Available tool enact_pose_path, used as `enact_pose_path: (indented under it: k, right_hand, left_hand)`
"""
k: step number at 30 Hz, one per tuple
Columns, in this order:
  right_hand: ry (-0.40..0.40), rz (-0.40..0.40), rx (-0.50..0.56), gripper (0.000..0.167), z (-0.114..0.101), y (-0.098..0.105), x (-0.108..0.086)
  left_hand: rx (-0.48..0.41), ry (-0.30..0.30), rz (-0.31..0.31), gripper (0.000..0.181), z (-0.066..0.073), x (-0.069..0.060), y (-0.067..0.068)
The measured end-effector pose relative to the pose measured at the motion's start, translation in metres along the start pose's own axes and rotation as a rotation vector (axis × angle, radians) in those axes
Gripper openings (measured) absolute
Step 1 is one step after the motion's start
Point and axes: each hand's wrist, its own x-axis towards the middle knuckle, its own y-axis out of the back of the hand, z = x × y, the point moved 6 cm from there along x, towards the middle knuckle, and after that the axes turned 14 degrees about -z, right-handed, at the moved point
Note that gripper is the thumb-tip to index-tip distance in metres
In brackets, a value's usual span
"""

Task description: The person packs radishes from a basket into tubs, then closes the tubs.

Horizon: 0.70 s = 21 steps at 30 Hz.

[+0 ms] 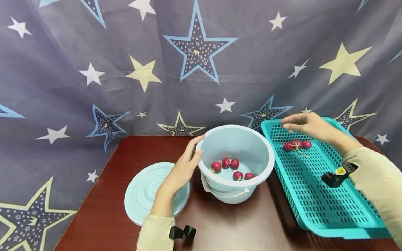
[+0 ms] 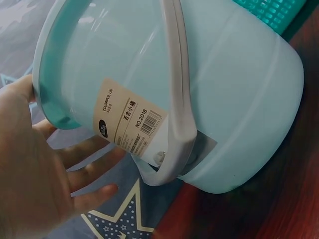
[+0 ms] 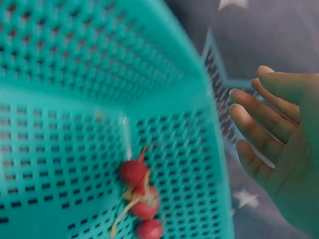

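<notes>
A light blue bucket (image 1: 230,188) stands on the table with several red radishes (image 1: 225,162) at its bottom. My left hand (image 1: 183,165) touches the bucket's left rim, thumb at the rim and the other fingers spread along the outside. In the left wrist view the bucket (image 2: 234,99) shows a paper label and a grey handle hanging down. Above the far end of a teal basket (image 1: 314,195) is my right hand (image 1: 311,127), holding nothing, its fingers extended. Three radishes (image 3: 144,201) lie in the basket's far end, below that hand.
A round light blue lid (image 1: 141,191) lies on the dark red table (image 1: 103,205), left of the bucket and partly behind the left forearm. The basket's left wall stands close to the bucket. A grey curtain with stars (image 1: 110,87) hangs behind the table.
</notes>
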Motion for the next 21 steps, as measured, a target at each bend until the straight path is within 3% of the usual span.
enact_pose_path:
  k: [9, 15, 21]
  right_hand:
    - [-0.142, -0.025, -0.023, 0.049, 0.054, -0.012, 0.006]
    - [-0.17, 0.008, -0.063, 0.045, 0.065, -0.015, 0.01]
    - [-0.214, -0.05, -0.007, 0.047, 0.075, -0.025, 0.01]
  left_hand:
    - [0.042, 0.018, 0.026, 0.046, -0.001, -0.007, -0.003]
    - [0.065, 0.015, 0.057, 0.045, 0.0, -0.007, 0.002]
    - [0.102, 0.058, 0.055, 0.045, -0.002, -0.004, 0.001]
